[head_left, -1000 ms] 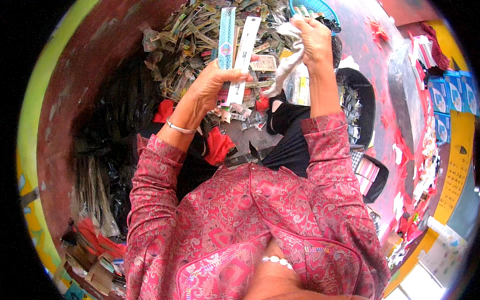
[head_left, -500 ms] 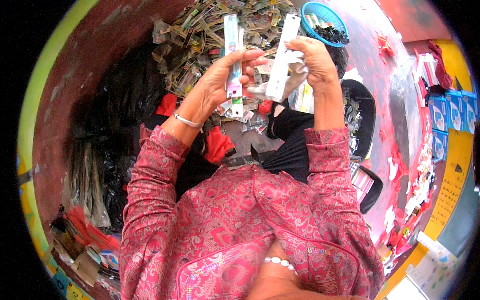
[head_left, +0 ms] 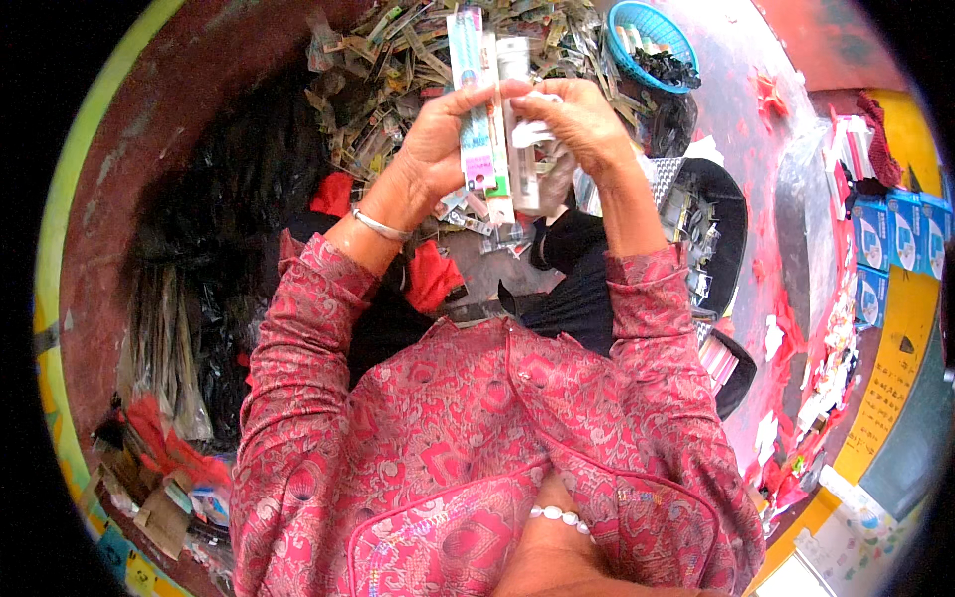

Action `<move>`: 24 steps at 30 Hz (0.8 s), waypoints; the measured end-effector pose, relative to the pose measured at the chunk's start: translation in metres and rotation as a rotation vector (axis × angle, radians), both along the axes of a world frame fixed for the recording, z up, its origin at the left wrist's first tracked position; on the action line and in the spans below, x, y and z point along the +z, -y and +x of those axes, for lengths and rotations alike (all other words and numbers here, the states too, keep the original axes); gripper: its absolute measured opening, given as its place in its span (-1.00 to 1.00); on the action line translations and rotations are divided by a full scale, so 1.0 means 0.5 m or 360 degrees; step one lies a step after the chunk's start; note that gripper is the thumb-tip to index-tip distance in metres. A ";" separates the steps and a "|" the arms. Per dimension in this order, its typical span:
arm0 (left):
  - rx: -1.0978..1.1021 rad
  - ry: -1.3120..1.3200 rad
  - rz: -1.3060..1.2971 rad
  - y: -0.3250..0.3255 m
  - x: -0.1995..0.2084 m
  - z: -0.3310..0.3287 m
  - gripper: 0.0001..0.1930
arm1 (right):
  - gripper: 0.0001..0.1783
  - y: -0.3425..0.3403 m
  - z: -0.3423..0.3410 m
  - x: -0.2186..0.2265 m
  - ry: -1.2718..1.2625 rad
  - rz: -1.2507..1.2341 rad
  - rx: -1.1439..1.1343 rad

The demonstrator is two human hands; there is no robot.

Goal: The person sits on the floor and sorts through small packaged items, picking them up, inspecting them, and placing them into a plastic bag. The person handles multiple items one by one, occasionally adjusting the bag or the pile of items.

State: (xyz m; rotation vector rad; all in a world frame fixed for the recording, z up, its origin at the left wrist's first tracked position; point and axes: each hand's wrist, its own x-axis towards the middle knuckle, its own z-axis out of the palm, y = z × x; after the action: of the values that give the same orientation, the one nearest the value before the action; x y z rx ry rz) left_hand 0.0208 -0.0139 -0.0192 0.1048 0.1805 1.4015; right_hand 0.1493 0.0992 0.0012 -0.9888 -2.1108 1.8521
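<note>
My left hand (head_left: 438, 144) grips a long, narrow packet (head_left: 473, 90) with a pale blue, white and pink printed face. A second slim strip (head_left: 499, 199) with a green patch lies just behind its right edge. Close beside it, my right hand (head_left: 572, 124) is closed with thumb and fingers pinched on a clear plastic sleeve (head_left: 524, 189), blurred by motion. White material shows around the right fingers, its kind unclear. The two thumbs nearly meet at the upper part of the packets. Beyond the hands lies a large heap of similar packets (head_left: 398, 70).
A blue basket (head_left: 614, 50) with black pieces and pale rolls stands at the far right. Right of my knees is a black tray (head_left: 736, 214) of small packs. Black plastic sheeting (head_left: 239, 199) lies left. Blue boxes (head_left: 872, 234) stand by the right wall.
My right hand has moved left, up against the left hand. The white strip it held apart no longer shows there; a clear sleeve now does. The left hand has shifted slightly right.
</note>
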 end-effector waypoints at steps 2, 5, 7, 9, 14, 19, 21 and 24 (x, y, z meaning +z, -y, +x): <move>-0.0056 -0.0279 0.0062 0.001 0.010 0.007 -0.64 | -0.74 0.011 -0.013 0.011 0.0102 0.0048 -0.0074; 0.0054 -0.0416 -0.0112 -0.002 0.008 0.011 -0.61 | -0.74 0.007 -0.009 0.006 -0.0065 0.0100 -0.0077; 0.0069 -0.0458 -0.0127 -0.006 -0.003 0.010 -0.61 | -0.74 0.012 -0.007 0.023 -0.0047 -0.0013 -0.0163; 0.0121 -0.0540 -0.0179 -0.005 -0.003 0.013 -0.60 | -0.73 0.039 -0.007 0.071 -0.0070 -0.0278 -0.0237; 0.0035 -0.0723 -0.0202 0.007 0.029 0.009 -0.55 | -0.78 -0.014 0.028 0.044 -0.0213 0.0217 -0.0369; -0.0113 -0.0948 -0.0207 0.008 0.021 0.030 -0.55 | -0.71 -0.034 0.031 0.077 -0.0407 0.0318 -0.0599; -0.0280 -0.0995 -0.0221 0.010 0.020 0.036 -0.60 | -0.62 -0.026 0.013 0.075 -0.0325 0.0489 -0.0525; -0.0365 -0.1086 -0.0124 0.011 0.030 0.044 -0.62 | -0.59 -0.029 0.009 0.063 -0.0331 0.0488 -0.0474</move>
State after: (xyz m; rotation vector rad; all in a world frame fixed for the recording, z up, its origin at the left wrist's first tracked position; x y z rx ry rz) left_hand 0.0428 -0.0194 -0.0040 0.5236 0.7634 1.0845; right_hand 0.1539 0.1136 0.0325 -0.9307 -1.9263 1.3772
